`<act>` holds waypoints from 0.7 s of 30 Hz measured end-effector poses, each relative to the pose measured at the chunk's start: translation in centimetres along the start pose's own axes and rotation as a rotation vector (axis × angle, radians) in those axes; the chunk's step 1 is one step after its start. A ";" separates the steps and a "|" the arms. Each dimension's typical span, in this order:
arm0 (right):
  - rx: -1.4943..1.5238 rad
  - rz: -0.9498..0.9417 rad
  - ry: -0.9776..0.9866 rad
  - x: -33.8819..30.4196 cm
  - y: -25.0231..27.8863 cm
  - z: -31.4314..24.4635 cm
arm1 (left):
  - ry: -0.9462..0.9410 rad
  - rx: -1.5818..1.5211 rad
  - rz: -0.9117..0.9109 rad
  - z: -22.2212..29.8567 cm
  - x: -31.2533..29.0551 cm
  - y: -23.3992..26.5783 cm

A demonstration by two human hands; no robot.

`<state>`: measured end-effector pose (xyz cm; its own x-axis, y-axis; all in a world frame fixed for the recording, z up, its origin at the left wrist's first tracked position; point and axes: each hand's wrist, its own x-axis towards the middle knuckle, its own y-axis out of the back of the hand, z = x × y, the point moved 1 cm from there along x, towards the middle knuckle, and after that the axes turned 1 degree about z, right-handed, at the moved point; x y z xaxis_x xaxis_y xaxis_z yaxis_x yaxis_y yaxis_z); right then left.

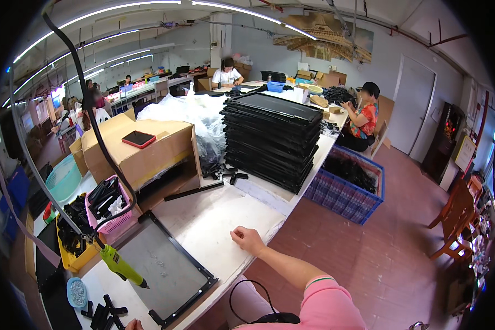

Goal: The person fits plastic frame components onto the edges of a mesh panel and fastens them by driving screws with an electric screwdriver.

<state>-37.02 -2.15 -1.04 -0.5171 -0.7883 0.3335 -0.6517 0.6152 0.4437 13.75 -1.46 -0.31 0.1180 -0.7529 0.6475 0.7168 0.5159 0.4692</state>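
My right hand is over the white tabletop, its fingers curled together; whatever they may hold is too small to make out. Just left of it lies a grey rectangular panel with black frame bars along several sides. A few tiny pieces lie on the panel's middle. Only the fingertips of my left hand show at the lower edge, near several black plastic corner pieces. A green electric screwdriver hangs over the panel's left part, its tip pointing down. A blue bowl of small screws sits farther left.
A tall stack of black frames stands beyond my right hand. A loose black bar, a cardboard box, a pink basket and a yellow bin are around. Right, a blue crate stands on the floor. Co-workers sit farther back.
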 end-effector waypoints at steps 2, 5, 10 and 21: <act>0.012 -0.006 -0.048 -0.1 -0.1 -0.1 | 0.240 -0.122 -0.009 -0.8 -0.3 -0.3; 0.012 -0.001 -0.040 -0.2 0.1 -0.5 | 0.251 -0.118 0.027 -0.9 -0.2 -0.4; -0.028 -0.024 -0.111 -0.2 0.2 -0.9 | 0.347 0.000 -0.068 0.4 -0.1 -0.5; 0.360 -0.187 -0.303 2.8 2.5 -4.2 | 0.289 -0.156 -0.213 -4.4 -1.4 -1.3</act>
<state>-37.76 -2.86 4.49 -0.4765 -0.8791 -0.0044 -0.8708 0.4713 0.1396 15.68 -2.86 -4.46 0.1280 -0.9320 0.3392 0.8392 0.2840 0.4637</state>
